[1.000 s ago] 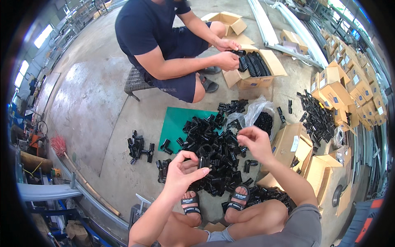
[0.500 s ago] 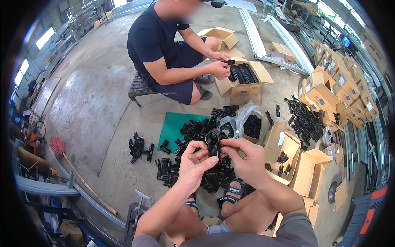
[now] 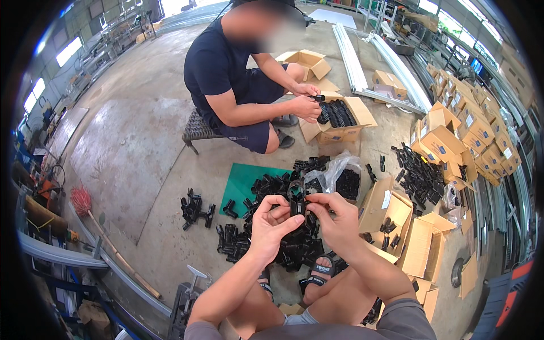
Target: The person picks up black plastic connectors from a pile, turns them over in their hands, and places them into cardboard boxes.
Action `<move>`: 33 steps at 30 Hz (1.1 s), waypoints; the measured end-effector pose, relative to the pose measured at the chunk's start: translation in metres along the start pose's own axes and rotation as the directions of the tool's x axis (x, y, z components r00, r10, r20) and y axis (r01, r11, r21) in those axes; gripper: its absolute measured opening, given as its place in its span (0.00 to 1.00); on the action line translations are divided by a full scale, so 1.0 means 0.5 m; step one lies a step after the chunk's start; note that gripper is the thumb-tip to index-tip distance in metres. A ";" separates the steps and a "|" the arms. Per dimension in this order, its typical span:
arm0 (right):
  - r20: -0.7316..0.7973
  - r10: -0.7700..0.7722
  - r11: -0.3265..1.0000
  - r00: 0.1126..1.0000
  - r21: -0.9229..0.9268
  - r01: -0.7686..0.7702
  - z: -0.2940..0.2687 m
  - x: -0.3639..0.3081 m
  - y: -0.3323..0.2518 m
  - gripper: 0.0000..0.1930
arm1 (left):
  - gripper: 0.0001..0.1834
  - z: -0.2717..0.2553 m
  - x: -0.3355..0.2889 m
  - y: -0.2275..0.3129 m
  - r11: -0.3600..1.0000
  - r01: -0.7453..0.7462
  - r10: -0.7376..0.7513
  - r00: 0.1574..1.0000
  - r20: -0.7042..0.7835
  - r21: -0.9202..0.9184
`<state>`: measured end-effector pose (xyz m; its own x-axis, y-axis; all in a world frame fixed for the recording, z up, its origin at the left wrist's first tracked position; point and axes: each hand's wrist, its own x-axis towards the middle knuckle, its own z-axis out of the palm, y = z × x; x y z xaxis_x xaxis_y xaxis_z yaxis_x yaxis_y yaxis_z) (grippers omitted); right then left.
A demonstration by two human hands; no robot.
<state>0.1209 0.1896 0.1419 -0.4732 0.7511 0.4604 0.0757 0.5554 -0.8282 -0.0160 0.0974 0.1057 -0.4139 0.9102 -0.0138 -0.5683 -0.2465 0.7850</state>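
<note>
A black plastic pipe connector (image 3: 297, 204), with a ring at its upper end, stands roughly upright between my hands. My left hand (image 3: 271, 225) grips it from the left with thumb and fingers. My right hand (image 3: 335, 217) is closed in a pinch at the connector's right side. Whether a tiny part sits between those fingertips, I cannot tell. Beneath both hands spreads a pile of similar black connectors (image 3: 294, 249), partly over a green mat (image 3: 235, 187). Just beyond the hands is a box of small black parts (image 3: 347, 185), beside a clear plastic bag (image 3: 333, 168).
Across from me a co-worker (image 3: 218, 73) sits on a woven stool, holding a black piece over a carton (image 3: 340, 136) of black parts. Open cartons (image 3: 424, 243) stand at my right, with more black pieces (image 3: 420, 173) farther off. A red-bristled broom (image 3: 81, 201) lies left.
The view has shifted slightly, so the surroundings sit a little lower and to the right. Both hands keep hold of the connector, whose ring now appears more edge-on.
</note>
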 end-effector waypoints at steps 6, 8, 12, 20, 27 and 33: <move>-0.013 -0.060 0.998 0.998 -0.004 0.060 -0.003 -0.002 0.005 0.10 | 0.22 0.006 0.000 0.003 0.999 0.025 -0.025 1.000 -0.007 -0.030; -0.019 -0.044 0.999 0.999 0.017 0.044 -0.002 -0.003 0.004 0.10 | 0.22 0.004 0.000 0.002 0.999 0.025 -0.025 1.000 -0.007 -0.029; -0.018 0.047 0.993 0.999 0.105 -0.045 0.001 -0.006 0.002 0.09 | 0.23 0.004 -0.002 0.004 1.000 0.007 -0.007 1.000 0.004 -0.022; 0.058 -0.050 0.995 0.997 -0.083 0.055 -0.005 -0.002 0.010 0.05 | 0.22 0.003 -0.006 0.004 1.000 -0.016 0.016 0.999 0.035 0.001; 0.214 -0.099 0.992 0.972 -0.056 0.113 -0.021 0.002 0.002 0.06 | 0.22 0.002 -0.004 0.010 0.999 0.013 -0.012 1.000 0.027 -0.037; 0.186 -0.071 0.995 0.980 -0.054 0.083 -0.009 -0.001 0.001 0.07 | 0.22 0.001 -0.003 0.011 1.000 0.012 -0.012 1.000 0.025 -0.010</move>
<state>0.1253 0.1912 0.1425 -0.6326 0.6300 0.4505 0.0838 0.6339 -0.7688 -0.0181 0.0947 0.1104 -0.3890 0.9212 -0.0076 -0.5802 -0.2386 0.7787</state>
